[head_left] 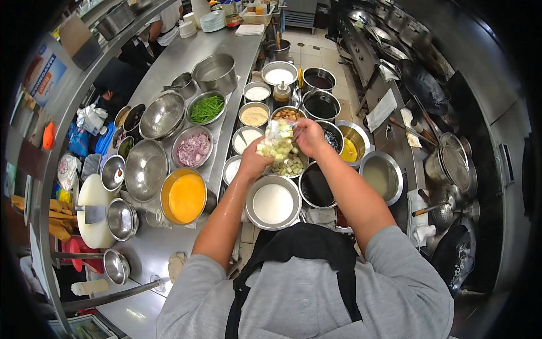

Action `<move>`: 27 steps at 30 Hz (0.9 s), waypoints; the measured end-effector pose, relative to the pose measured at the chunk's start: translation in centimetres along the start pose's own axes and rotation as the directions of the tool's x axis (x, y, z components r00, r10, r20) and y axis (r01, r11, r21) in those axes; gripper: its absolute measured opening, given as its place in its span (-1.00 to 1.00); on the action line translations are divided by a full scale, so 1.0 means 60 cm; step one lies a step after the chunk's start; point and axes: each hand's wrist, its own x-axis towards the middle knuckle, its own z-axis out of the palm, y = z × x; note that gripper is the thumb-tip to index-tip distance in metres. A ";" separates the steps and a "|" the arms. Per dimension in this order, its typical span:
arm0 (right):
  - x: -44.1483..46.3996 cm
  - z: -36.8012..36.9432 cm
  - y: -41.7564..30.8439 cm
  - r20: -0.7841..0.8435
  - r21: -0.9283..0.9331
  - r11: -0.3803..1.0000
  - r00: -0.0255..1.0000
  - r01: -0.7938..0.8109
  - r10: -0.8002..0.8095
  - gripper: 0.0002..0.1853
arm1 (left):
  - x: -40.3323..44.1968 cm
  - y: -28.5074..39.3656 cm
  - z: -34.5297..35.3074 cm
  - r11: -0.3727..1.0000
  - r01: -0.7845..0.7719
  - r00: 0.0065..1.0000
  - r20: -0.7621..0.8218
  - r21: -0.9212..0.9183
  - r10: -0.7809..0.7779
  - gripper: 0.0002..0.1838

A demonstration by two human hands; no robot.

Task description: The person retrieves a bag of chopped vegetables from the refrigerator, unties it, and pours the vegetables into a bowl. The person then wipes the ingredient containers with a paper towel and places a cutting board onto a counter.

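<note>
A clear plastic bag point(275, 146) of chopped pale-green and white vegetable pieces hangs between my hands, tilted over a bowl. My left hand point(255, 161) is closed around its lower left side. At the upper right, my right hand point(310, 137) pinches the bag's plastic. Directly beneath, similar chopped vegetables point(291, 165) lie in a round metal container, partly hidden by the bag and my hands. Behind the bag stands a container of brown diced food point(288, 114). Closer to me is a large pot of white powder or grains point(272, 203).
On the left counter are bowls of sliced red onion point(193, 150), chopped greens point(207, 109) and orange liquid point(186, 195). Dark liquids point(322, 105) and a yellow-liquid pot point(351, 146) stand to the right. Woks point(422, 86) and strainers line the stove side. Another person point(165, 25) stands at back left.
</note>
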 end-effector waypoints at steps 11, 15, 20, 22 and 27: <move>-0.055 0.005 -0.028 0.437 -0.883 -0.244 0.893 0.402 -0.108 -0.76 | 0.010 0.040 0.010 0.456 -0.396 0.915 0.301 0.797 0.269 -0.31; -0.083 0.047 -0.042 0.100 -0.994 -0.056 0.989 0.095 -0.105 -0.80 | 0.021 0.049 0.031 0.467 -0.287 0.950 0.186 0.836 0.252 -0.47; -0.102 0.026 -0.033 0.144 -0.915 -0.365 0.984 0.171 0.100 -0.59 | 0.034 0.082 0.036 0.536 -0.206 0.978 0.197 0.819 0.075 -0.51; -0.100 0.015 -0.022 0.168 -0.881 -0.430 0.980 0.196 0.104 -0.62 | 0.032 0.094 0.030 0.648 -0.196 0.968 0.250 0.736 0.009 -0.42; -0.094 0.014 -0.030 0.145 -0.917 -0.380 0.989 0.125 -0.025 -0.76 | 0.047 0.080 0.000 0.682 -0.357 0.914 0.389 0.638 0.114 -0.38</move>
